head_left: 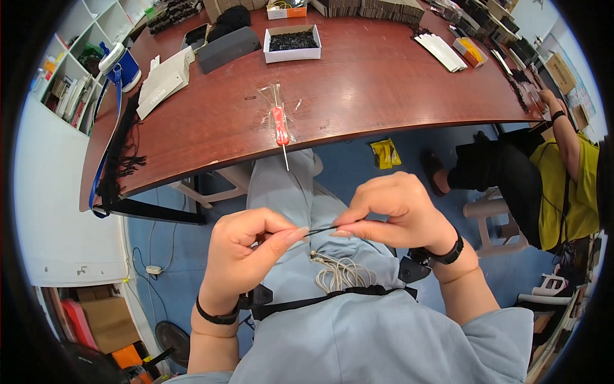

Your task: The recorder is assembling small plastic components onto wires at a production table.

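A thin black cord (321, 230) is stretched between my two hands above my lap. Its near end is pinched by my left hand (246, 253), thumb against forefinger. My right hand (393, 211) grips the other side in the same way, with the fingers curled. The cord looks doubled in the short gap between the fingertips; the rest is hidden in my hands. Below it, a loose bundle of beige cords (342, 274) lies on my lap. Ahead, a red-handled tool with a thin metal shaft (279, 125) rests on the table, its shaft sticking out past the edge.
On the dark red table (211, 115) stand a white box of small black pieces (292, 46), a grey box (228, 50) and a blue-and-white jug (121, 67). Black fringed strands (121, 160) hang at the left edge. A person in yellow-green (569, 192) sits at the right.
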`<state>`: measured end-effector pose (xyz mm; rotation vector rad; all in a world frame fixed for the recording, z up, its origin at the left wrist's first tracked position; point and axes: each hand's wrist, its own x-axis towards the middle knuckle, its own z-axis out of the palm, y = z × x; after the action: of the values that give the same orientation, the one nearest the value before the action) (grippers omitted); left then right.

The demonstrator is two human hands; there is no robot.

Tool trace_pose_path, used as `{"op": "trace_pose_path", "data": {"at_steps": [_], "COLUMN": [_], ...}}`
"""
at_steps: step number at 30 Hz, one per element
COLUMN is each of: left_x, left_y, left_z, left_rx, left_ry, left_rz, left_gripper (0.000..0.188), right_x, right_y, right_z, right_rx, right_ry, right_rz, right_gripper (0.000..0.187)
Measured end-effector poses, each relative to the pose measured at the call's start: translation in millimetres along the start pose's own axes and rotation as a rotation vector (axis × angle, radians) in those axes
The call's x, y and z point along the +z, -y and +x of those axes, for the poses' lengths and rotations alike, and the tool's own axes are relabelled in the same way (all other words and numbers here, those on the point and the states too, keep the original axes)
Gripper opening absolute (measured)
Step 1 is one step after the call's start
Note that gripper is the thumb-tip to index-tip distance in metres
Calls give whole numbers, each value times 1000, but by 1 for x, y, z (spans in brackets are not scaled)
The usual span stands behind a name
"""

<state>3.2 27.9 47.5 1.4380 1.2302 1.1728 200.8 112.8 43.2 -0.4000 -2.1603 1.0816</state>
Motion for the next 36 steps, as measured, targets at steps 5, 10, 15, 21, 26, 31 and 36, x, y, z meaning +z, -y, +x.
{"op": "trace_pose_path", "data": {"at_steps": [5,10,15,21,26,31,36], "left_x": [-5,-14,-24,-5,-39,-151,-235], "left_y": [-3,6,8,6,9,35,73], "left_z": [-5,-3,-5,14,54,122,165], "left_rx": [-87,-77,127,336,199,238,50], "left_ry": [45,187,113,281,369,-371,-304], "left_rz": [-53,64,377,645,453,1207,1777], "left_gripper": [6,5,7,9,16,26,34], "right_x": [-6,-7,-19,26,33,21,16], "right_y": [6,-5,-12,-15,-27,-34,-39], "right_z": [-6,-16,-17,6,12,1,-11], "right_rx": [19,72,294,59,574,689,685], "right_ry": [135,80,203,155,283,201,196], "right_rz": [-45,-64,-17,81,622,632,620], "right_gripper": [9,9,17,31,22,23,22]}}
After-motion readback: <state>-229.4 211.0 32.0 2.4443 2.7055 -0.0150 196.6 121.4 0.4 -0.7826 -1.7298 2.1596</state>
